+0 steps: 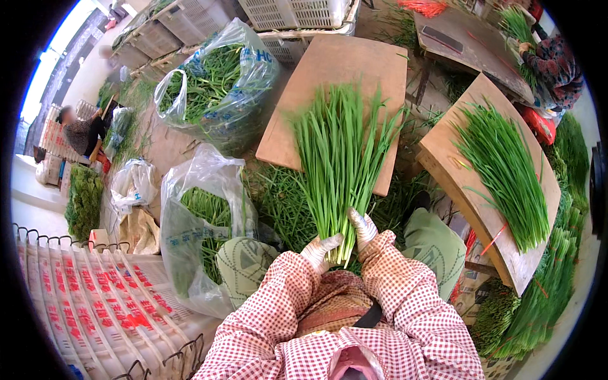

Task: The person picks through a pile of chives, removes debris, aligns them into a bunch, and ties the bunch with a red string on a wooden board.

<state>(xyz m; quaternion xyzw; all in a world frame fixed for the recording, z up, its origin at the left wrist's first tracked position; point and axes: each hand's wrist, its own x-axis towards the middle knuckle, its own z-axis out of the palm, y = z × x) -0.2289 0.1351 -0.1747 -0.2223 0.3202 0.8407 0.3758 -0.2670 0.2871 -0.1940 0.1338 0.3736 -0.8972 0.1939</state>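
Board (342, 63) beyond left hand (322, 251) and right hand (363, 228), blue-lettered bag (244, 104) ahead-left, forearms (272, 291) angled inward, hands clamped round greens (339, 158)

Bunch (345, 152): bright green, fading to pale green at the stem ends
Left hand (321, 251): off-white glove
Right hand (363, 229): off-white glove, greyish in patches
Sleeves (269, 294): red-and-white check
Trousers (438, 247): pale green, darker diamond pattern on the knee left of the bunch
Board (373, 63) beyond the bunch: plain tan
Tabletop (438, 142) right of the bunch: light brown
Leaves (506, 177) right of the bunch: deep green
Open bag (256, 66) left of the bunch: clear, blue print
Phone (442, 39) beyond the bunch: black
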